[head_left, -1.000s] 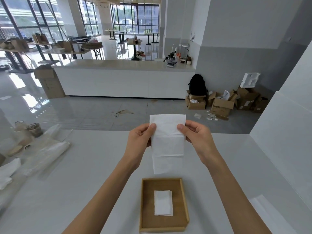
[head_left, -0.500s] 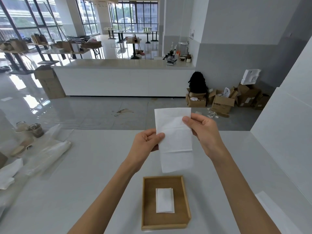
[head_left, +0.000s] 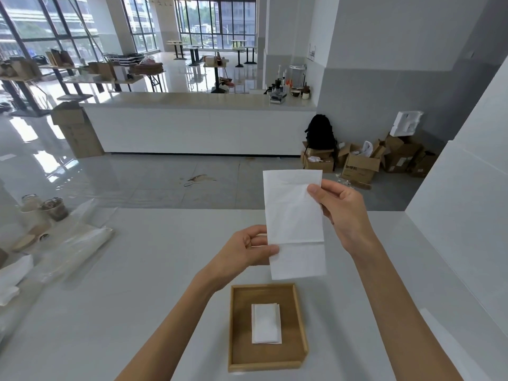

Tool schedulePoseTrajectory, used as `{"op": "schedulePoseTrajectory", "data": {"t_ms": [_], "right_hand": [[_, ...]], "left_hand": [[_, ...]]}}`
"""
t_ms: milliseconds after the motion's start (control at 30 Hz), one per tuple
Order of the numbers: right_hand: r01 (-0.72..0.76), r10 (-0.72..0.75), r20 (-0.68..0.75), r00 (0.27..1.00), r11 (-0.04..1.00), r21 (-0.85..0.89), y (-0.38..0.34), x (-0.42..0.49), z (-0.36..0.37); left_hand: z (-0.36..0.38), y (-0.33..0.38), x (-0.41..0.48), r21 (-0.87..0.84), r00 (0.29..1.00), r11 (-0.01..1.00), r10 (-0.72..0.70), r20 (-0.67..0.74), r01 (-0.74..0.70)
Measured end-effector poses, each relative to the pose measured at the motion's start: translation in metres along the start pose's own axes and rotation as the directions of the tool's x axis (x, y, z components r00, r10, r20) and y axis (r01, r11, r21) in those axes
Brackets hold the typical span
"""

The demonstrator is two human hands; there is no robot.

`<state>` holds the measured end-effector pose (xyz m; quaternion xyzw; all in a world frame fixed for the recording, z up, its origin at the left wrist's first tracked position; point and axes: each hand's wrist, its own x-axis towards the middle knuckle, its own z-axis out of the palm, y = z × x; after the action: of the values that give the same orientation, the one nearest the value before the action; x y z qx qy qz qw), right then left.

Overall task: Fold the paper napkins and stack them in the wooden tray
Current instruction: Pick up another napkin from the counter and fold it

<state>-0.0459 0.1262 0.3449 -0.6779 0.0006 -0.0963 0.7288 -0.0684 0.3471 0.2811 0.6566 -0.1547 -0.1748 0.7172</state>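
A white paper napkin [head_left: 294, 224], folded into a tall strip, hangs upright in the air above the table. My right hand [head_left: 339, 210] pinches its upper right edge. My left hand [head_left: 247, 251] pinches its lower left edge with thumb and fingers. Below them a square wooden tray [head_left: 237, 325] lies on the white table, and a small stack of folded napkins [head_left: 266, 323] rests in its middle.
At the table's left edge lie a clear plastic bag of napkins [head_left: 79, 243], loose white napkins [head_left: 11, 281] and two cups [head_left: 44, 210]. A white wall panel [head_left: 461, 229] borders the table on the right. A counter and cardboard boxes stand across the floor beyond.
My right hand has risen with the napkin's top edge. My left hand has slid down from the top corner to the lower left edge, so the napkin hangs longer and higher.
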Motion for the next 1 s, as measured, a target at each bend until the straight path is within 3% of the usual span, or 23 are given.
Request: {"op": "schedulePoseTrajectory", "data": {"t_ms": [133,300,500,600,800,1000], "right_hand": [[-0.029,0.028,0.04,0.999,1.0,0.011,0.004,0.0,0.001],[-0.045,0.043,0.088,0.995,0.999,0.017,0.01,0.002,0.0],[-0.117,0.108,0.314,0.943,0.993,0.011,0.02,-0.001,-0.004],[-0.13,0.11,0.287,0.952,0.99,0.052,0.027,-0.002,-0.003],[-0.073,0.055,0.188,0.981,0.993,0.091,0.022,-0.001,0.002],[-0.026,-0.02,0.244,0.97,0.982,0.186,0.017,-0.002,-0.002]], "left_hand": [[-0.003,0.016,0.008,-0.05,0.984,0.99,0.121,-0.129,-0.128],[-0.011,0.03,0.015,0.028,0.958,0.983,0.183,-0.223,-0.181],[-0.012,0.03,0.014,0.121,0.941,0.977,0.202,-0.273,-0.174],[-0.015,0.03,0.013,0.151,0.936,0.972,0.215,-0.278,-0.179],[-0.018,0.034,0.012,0.042,0.964,0.984,0.178,-0.198,-0.174],[-0.017,0.044,0.015,0.037,0.948,0.97,0.243,-0.207,-0.24]]}}
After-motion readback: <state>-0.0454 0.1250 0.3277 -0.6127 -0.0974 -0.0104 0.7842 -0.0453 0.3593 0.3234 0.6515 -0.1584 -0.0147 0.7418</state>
